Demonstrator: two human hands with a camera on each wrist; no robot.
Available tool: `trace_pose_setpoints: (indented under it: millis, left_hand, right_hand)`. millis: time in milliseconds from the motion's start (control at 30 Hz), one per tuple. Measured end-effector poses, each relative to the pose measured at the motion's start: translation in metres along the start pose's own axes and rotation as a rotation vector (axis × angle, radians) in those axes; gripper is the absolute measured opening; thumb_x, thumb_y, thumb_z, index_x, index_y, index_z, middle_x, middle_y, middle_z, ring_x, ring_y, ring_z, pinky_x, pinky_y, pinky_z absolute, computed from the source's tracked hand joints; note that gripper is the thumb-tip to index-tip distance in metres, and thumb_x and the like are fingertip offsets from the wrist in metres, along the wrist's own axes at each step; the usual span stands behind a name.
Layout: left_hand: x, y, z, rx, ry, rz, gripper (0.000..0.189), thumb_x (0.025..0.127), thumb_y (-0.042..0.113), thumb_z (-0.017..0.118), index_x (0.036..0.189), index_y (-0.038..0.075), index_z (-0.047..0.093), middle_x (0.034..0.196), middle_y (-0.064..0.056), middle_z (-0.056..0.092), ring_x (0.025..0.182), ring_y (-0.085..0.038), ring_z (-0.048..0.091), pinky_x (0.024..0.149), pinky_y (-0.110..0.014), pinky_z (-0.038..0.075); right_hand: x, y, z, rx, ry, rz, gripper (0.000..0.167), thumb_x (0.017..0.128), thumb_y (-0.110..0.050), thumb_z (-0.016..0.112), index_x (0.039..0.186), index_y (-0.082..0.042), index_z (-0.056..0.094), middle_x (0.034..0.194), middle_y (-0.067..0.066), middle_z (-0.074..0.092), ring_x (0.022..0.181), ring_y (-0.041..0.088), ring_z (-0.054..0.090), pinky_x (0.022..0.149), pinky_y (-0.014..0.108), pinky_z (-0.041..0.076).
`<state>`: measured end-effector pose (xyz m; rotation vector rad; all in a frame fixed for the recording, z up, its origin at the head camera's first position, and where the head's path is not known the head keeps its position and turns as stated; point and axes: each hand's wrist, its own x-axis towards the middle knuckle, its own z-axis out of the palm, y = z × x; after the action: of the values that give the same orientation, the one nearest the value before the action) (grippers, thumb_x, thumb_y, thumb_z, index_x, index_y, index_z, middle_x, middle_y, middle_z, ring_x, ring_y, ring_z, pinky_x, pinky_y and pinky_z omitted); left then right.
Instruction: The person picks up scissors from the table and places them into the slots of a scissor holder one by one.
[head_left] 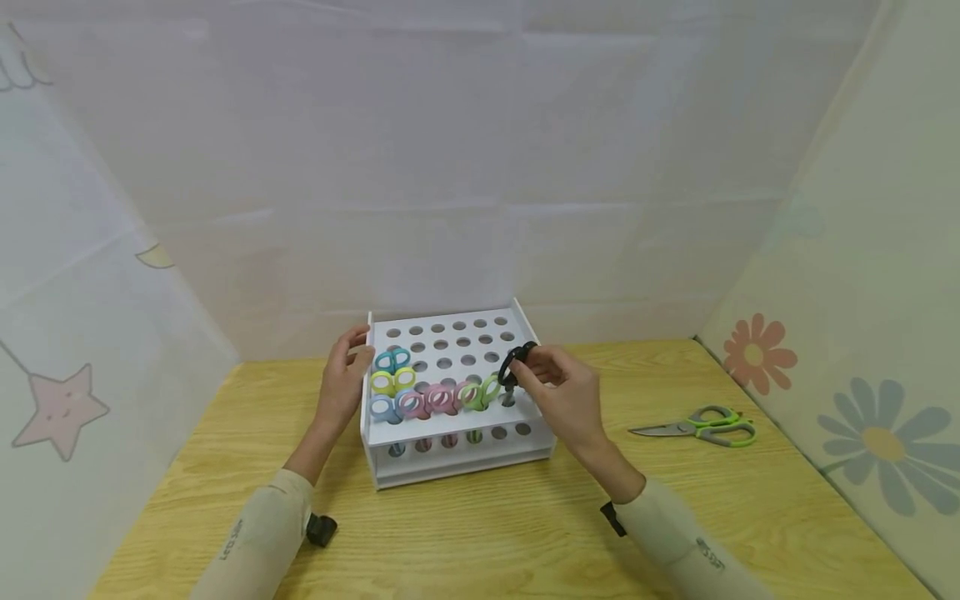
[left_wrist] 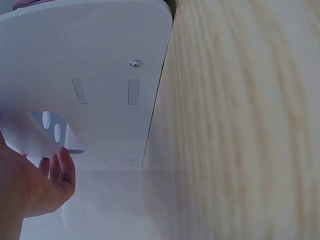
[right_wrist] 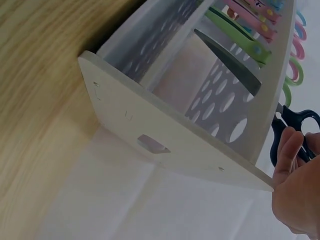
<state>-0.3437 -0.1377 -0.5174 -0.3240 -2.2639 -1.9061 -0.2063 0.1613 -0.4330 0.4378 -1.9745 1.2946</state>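
Observation:
A white rack (head_left: pixel 457 327) with rows of round holes stands on the table. My right hand (head_left: pixel 566 396) pinches the handles of black scissors (head_left: pixel 508 372) at the rack's front right. In the right wrist view, their dark blade (right_wrist: pixel 232 65) passes down through the top board, beside green scissors (right_wrist: pixel 240 40). My left hand (head_left: pixel 347 375) rests against the rack's left side panel (left_wrist: pixel 100 50), its bent fingertips beside the cut-out hole. Smaller scissors stand handles up: blue (head_left: pixel 386 408), pink (head_left: pixel 442 398) and green (head_left: pixel 480 392) in front, yellow (head_left: pixel 393 381) and teal (head_left: pixel 392 360) behind.
Grey-and-green scissors (head_left: pixel 701 427) lie on the wooden table (head_left: pixel 480 533) to the right of the rack, blades pointing left. Pale cloth walls (head_left: pixel 480 167) with printed flowers and a star close in the back and both sides.

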Motion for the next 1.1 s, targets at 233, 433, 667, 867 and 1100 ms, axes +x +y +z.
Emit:
trace_pose_setpoints:
  millis: [233,433,667,867,1100]
  left_hand:
    - [0.001,0.0,0.001,0.005,-0.006,0.022,0.05,0.106,0.038,0.05,0.152,0.018,0.045,0.147,-0.012,0.046,0.125,-0.034,0.05,0.102,-0.054,0.042]
    - [0.002,-0.001,0.001,0.011,-0.004,0.03,0.05,0.106,0.037,0.049,0.153,0.018,0.044,0.148,-0.013,0.046,0.125,-0.035,0.05,0.102,-0.055,0.041]
    - [0.001,-0.002,0.0,0.004,-0.008,0.022,0.05,0.106,0.039,0.049,0.152,0.019,0.045,0.148,-0.012,0.046,0.125,-0.035,0.05,0.102,-0.054,0.042]
    - [0.001,-0.001,-0.001,0.005,-0.005,0.018,0.05,0.106,0.039,0.05,0.152,0.02,0.045,0.148,-0.01,0.046,0.125,-0.034,0.049,0.102,-0.055,0.041]
    - [0.002,-0.004,0.0,0.006,-0.01,0.012,0.05,0.106,0.039,0.05,0.153,0.02,0.044,0.148,-0.011,0.045,0.126,-0.034,0.048,0.104,-0.056,0.04]
  right_hand:
    - [-0.004,0.004,0.004,-0.057,-0.018,-0.04,0.018,0.079,0.015,0.079,0.093,0.011,0.069,0.082,0.017,0.071,0.065,0.028,0.067,0.063,0.028,0.057]
    - [-0.01,0.024,0.007,-0.084,-0.04,-0.059,0.019,0.079,0.012,0.081,0.092,0.007,0.07,0.082,0.013,0.07,0.065,0.026,0.068,0.06,0.031,0.058]
    - [-0.016,0.037,0.008,-0.078,-0.078,-0.015,0.015,0.083,-0.001,0.085,0.089,-0.005,0.071,0.083,0.001,0.071,0.068,0.015,0.069,0.061,0.027,0.058]
    - [-0.016,0.035,0.008,-0.124,-0.097,0.003,0.014,0.084,-0.006,0.084,0.087,-0.003,0.071,0.08,0.002,0.071,0.067,0.011,0.068,0.06,0.025,0.057]
    - [-0.015,0.032,0.008,-0.164,-0.111,0.037,0.015,0.085,-0.006,0.083,0.091,-0.001,0.071,0.082,0.003,0.071,0.068,0.01,0.068,0.06,0.025,0.057]
